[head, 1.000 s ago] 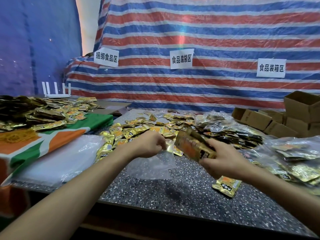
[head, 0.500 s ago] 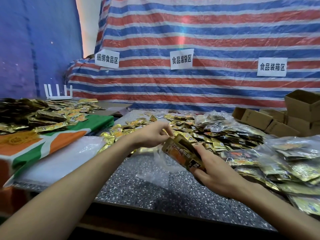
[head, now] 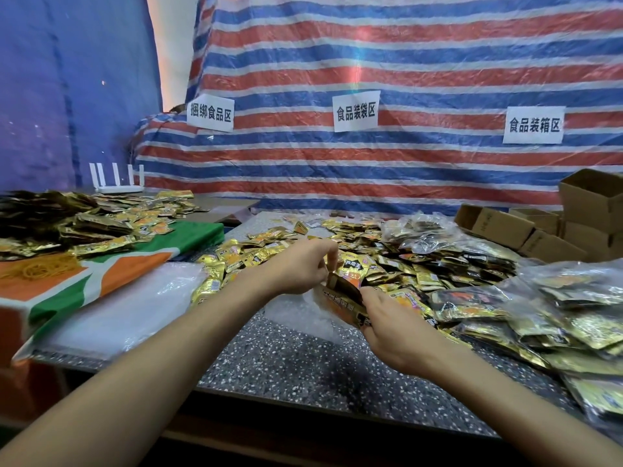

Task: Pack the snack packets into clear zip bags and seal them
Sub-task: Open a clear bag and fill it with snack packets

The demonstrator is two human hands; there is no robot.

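My right hand grips a stack of gold and orange snack packets, its leading end inside the mouth of a clear zip bag. My left hand pinches the bag's upper edge just above the stack. The bag's lower part rests crumpled on the speckled table. A heap of loose gold packets lies right behind both hands.
Filled clear bags pile up at the right, cardboard boxes behind them. A stack of flat clear bags lies at the left beside an orange-green cloth bearing more packets and rubber bands. A striped tarp hangs behind.
My right hand has brought the packet stack left and down, from beside the bag into its mouth. My left hand has lifted the bag's edge. The view has shifted slightly.
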